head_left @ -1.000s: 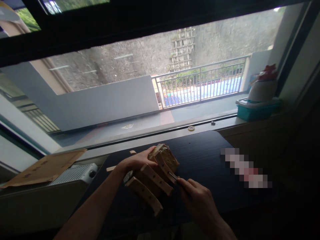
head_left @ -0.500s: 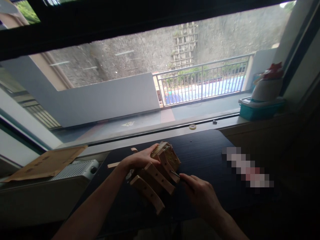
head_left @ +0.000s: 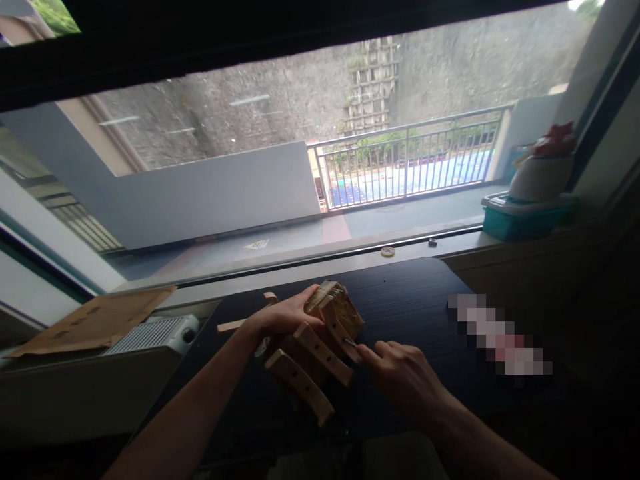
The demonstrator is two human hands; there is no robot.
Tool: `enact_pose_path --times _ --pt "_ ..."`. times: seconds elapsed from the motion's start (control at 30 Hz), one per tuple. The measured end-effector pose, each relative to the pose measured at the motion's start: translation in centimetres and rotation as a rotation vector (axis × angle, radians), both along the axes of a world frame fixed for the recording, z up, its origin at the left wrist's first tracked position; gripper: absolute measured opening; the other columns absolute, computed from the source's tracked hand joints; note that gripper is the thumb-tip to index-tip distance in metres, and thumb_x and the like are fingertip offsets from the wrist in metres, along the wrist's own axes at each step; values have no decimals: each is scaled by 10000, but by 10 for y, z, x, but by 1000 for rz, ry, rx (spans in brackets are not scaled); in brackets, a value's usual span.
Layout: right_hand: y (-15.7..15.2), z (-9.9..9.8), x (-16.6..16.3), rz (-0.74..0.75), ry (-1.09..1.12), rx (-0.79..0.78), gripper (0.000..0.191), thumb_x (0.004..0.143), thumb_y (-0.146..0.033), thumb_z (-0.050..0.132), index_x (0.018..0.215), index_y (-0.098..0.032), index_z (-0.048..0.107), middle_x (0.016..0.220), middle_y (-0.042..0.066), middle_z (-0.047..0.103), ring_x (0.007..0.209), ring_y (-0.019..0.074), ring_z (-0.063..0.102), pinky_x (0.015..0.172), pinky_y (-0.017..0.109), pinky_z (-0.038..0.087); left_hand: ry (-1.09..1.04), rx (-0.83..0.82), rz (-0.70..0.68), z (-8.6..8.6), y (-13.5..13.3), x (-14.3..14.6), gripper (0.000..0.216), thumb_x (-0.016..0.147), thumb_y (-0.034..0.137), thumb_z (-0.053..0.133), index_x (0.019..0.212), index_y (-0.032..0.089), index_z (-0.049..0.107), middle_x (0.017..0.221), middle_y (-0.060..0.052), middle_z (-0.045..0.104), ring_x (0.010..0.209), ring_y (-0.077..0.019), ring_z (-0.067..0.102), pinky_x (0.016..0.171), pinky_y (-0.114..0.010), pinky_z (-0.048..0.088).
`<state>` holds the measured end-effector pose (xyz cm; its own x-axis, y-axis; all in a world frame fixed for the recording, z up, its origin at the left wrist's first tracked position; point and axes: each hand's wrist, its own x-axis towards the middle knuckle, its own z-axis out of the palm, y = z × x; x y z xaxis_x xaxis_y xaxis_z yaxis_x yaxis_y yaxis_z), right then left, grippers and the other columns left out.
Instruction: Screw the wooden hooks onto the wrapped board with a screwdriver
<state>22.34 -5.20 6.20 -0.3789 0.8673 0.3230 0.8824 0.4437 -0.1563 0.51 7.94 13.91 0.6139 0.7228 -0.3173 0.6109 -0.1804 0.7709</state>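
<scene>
A wooden assembly [head_left: 320, 340] of pale slats with holes lies on the dark table [head_left: 410, 300]. My left hand [head_left: 280, 317] rests on its top left side, fingers curled over the wood and holding it steady. My right hand [head_left: 403, 377] is closed in a pinch at the assembly's right edge. A thin dark tool [head_left: 350, 343] shows at the fingertips, its tip against the end of a slat.
A loose wooden strip [head_left: 231, 326] pokes out left of my hand. Cardboard [head_left: 95, 320] and a grey radiator [head_left: 150, 335] sit at left. A teal box with a white container [head_left: 527, 207] stands on the sill. A small round item [head_left: 387, 251] lies near the window track.
My right hand has crept a little up and left toward the slat end. My left hand and the wooden assembly have kept their places.
</scene>
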Motion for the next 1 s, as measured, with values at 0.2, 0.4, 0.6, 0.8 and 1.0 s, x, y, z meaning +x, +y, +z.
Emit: enact_pose_path --times 0.2,0.4,0.6,0.8,1.0 --pt "2 -10 -1 -91 397 -186 255 897 -261 445 1064 -264 638 854 7 708 758 153 654 644 230 414 1 8 15 -1 0 0 842 647 368 719 1364 225 302 1272 -89 538 1146 -289 531 949 -347 428" --pt "-1 3 -3 -59 33 -75 343 828 -86 493 1124 -224 599 771 24 668 655 169 629 533 248 375 5 6 21 -3 4 -5 857 636 372 721 1367 221 302 1256 -98 543 1133 -293 539 938 -357 441" --pt "4 13 -5 33 -143 -2 339 777 -7 499 1047 -178 614 766 41 649 627 172 609 517 261 357 -17 3 19 -5 4 -7 859 633 377 728 1368 227 307 1266 -89 541 1132 -289 541 930 -348 446" --pt "9 6 -3 -66 229 -173 249 902 -256 434 1007 -269 660 791 13 697 703 156 644 586 233 384 -52 -16 21 -4 1 -4 842 650 375 716 1374 226 312 1248 -98 560 1123 -304 549 902 -366 462" --pt "9 8 2 -107 287 -241 322 861 -280 456 1155 -248 583 949 56 698 829 223 657 648 293 442 -40 -20 53 -8 2 -8 837 638 345 722 1352 197 311 1227 -118 570 1111 -300 557 878 -354 476"
